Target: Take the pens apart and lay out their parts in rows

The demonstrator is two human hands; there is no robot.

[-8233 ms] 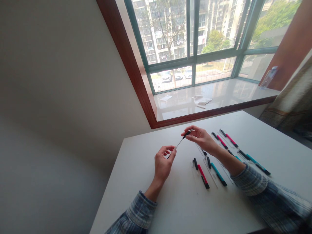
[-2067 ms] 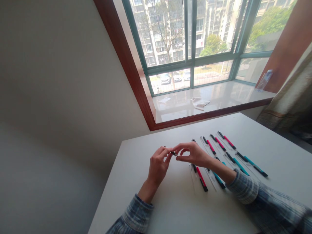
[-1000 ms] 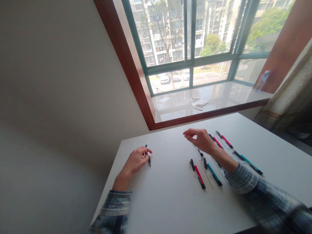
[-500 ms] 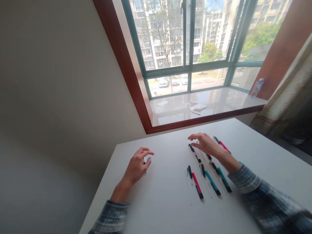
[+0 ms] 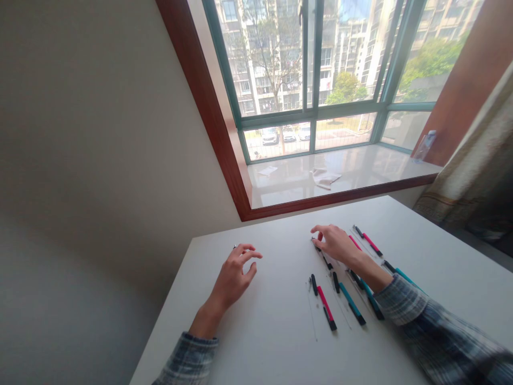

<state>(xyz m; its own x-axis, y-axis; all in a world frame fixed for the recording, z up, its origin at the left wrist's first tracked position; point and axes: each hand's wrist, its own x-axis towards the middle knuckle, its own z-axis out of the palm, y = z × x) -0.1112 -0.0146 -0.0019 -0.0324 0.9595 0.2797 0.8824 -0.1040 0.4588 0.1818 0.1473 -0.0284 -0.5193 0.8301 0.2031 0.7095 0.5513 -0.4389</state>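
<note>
Over the left side of the white table, my left hand is open, thumb and fingers apart. A small dark-tipped piece shows just behind its fingers, mostly hidden. My right hand hovers low at the back of a group of pen parts, its fingers curved and apart. Below its thumb lies a black pen part, partly covered by the hand. Nearer to me lie a red pen barrel, a black grip piece, a teal pen barrel and thin refills.
Another red pen barrel lies behind my right forearm, and a teal one beside my sleeve. Past the table, the window sill holds a crumpled cloth and a clear bottle. A curtain hangs at right.
My left hand has shifted slightly right, uncovering the dark-tipped piece behind it. My right hand has come down closer to the black pen part, its fingers more curled.
</note>
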